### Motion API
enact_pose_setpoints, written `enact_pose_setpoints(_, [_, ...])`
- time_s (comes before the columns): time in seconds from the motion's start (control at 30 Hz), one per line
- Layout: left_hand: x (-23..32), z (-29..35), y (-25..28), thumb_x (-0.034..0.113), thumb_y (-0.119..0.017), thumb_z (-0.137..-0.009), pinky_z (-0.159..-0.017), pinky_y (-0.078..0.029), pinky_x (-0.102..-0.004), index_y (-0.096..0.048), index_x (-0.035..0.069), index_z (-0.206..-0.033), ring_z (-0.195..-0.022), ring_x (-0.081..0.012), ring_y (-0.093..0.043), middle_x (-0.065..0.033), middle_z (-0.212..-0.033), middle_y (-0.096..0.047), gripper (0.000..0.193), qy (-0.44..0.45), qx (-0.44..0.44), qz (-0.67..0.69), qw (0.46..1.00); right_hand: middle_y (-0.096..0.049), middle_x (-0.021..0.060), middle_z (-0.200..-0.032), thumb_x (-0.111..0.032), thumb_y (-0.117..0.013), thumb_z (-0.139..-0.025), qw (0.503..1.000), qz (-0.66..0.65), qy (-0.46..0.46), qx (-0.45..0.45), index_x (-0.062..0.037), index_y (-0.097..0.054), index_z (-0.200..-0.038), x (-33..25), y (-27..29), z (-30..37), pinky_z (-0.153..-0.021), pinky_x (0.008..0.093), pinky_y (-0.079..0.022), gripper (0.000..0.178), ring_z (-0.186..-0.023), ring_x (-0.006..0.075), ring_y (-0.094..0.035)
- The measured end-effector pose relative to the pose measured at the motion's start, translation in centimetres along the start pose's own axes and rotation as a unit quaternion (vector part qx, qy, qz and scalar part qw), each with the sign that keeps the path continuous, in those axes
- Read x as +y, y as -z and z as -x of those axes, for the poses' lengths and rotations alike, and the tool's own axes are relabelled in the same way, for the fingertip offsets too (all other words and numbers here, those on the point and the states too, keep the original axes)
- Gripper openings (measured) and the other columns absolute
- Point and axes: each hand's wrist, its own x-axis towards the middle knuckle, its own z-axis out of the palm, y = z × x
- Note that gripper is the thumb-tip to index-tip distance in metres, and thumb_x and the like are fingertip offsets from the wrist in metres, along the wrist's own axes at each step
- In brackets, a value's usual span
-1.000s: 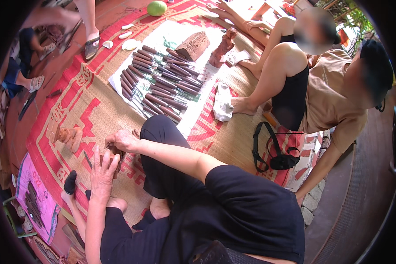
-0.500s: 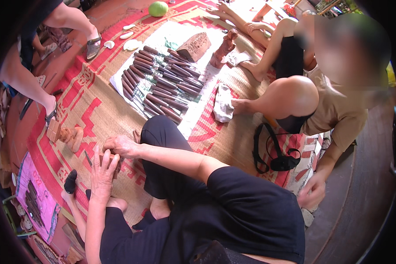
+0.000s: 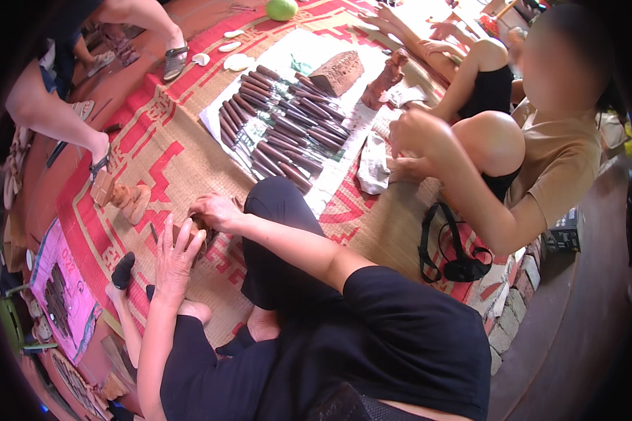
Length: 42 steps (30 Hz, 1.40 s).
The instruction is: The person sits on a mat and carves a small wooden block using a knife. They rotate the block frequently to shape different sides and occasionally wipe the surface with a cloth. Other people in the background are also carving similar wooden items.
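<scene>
My left hand point(image 3: 171, 263) has its fingers stretched and spread, lying against a small brown wooden piece point(image 3: 199, 245) low over the mat. Just beyond it, my right hand point(image 3: 218, 212) bends its fingers down over the far end of that piece. They are curled round something dark that they mostly cover, and its kind cannot be made out. A thin dark strip point(image 3: 154, 232) shows beside my left fingertips. A carved wooden figure point(image 3: 130, 202) lies to the left of my hands.
Several wood-handled carving tools point(image 3: 288, 137) lie on a white sheet with a rough wooden block point(image 3: 338, 73). A carved statuette point(image 3: 386, 78), a grey cloth point(image 3: 374, 165) and a black strap point(image 3: 456, 259) are near a seated person at right. Another person's sandalled foot point(image 3: 100, 165) is at left.
The view has shifted, so the scene sits further right. The seated person's arm has risen from beside the bricks to in front of the knee. My hands stay at the wooden piece.
</scene>
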Motion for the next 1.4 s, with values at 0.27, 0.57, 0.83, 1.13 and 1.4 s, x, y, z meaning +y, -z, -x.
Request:
enact_pose_setpoints(0.27, [0.0, 0.4, 0.0, 0.003, -0.059, -0.076, -0.105, -0.038, -0.0494, -0.047, 0.022, -0.128, -0.139, -0.0371, -0.025, -0.0052, -0.141, -0.035, 0.057, 0.048, 0.011, 0.049, 0.998, -0.067, 0.0103, -0.092, -0.02, -0.066, -0.079, 0.985, -0.115, 0.096, 0.083, -0.0072, -0.065, -0.094, -0.8, -1.7, 0.0, -0.078, 0.0404, -0.048, 0.02, -0.091, 0.0289, -0.063])
enact_pose_setpoints(0.57, [0.0, 0.0, -0.5, 0.001, -0.057, -0.077, -0.105, -0.037, -0.0509, -0.045, 0.021, -0.131, -0.138, -0.0387, -0.026, -0.0058, -0.142, -0.034, 0.059, 0.068, 0.007, 0.069, 0.995, -0.067, 0.0132, -0.089, -0.024, -0.061, -0.082, 0.994, -0.045, 0.056, 0.087, -0.0071, -0.066, -0.093, -1.8, -1.2, 0.5, -0.075, 0.0405, -0.05, 0.021, -0.088, 0.0299, -0.064])
enact_pose_setpoints(0.83, [-0.9, 0.7, -0.9, 0.001, -0.057, -0.075, -0.106, -0.036, -0.0516, -0.043, 0.023, -0.133, -0.137, -0.0386, -0.026, -0.0069, -0.142, -0.034, 0.063, 0.063, 0.012, 0.059, 0.996, -0.068, 0.0094, -0.095, -0.018, -0.057, -0.08, 0.995, -0.019, 0.021, 0.093, -0.0129, -0.068, -0.098, -1.0, -2.2, -0.1, -0.083, 0.0404, -0.048, 0.022, -0.095, 0.027, -0.063])
enact_pose_setpoints(1.13, [-0.8, 0.7, -0.9, -0.009, -0.062, -0.065, -0.105, -0.041, -0.0494, -0.044, 0.021, -0.131, -0.138, -0.0403, -0.025, -0.0076, -0.142, -0.034, 0.075, 0.077, 0.028, 0.076, 0.994, -0.066, 0.01, -0.107, -0.012, -0.056, -0.08, 0.999, 0.003, 0.029, 0.022, -0.0108, -0.065, -0.11, -1.2, -0.8, -0.5, -0.09, 0.0396, -0.047, 0.031, -0.11, 0.0271, -0.058])
enact_pose_setpoints(1.4, [-0.7, 0.8, -0.5, -0.012, -0.061, -0.063, -0.101, -0.046, -0.0486, -0.042, 0.021, -0.133, -0.137, -0.0424, -0.024, -0.0103, -0.14, -0.034, 0.08, 0.11, 0.028, 0.088, 0.99, -0.061, 0.0044, -0.123, -0.022, -0.05, -0.089, 0.997, 0.063, -0.047, 0.0, -0.0152, -0.059, -0.12, -0.7, -2.6, -0.1, -0.098, 0.0491, -0.038, 0.032, -0.123, 0.0271, -0.051])
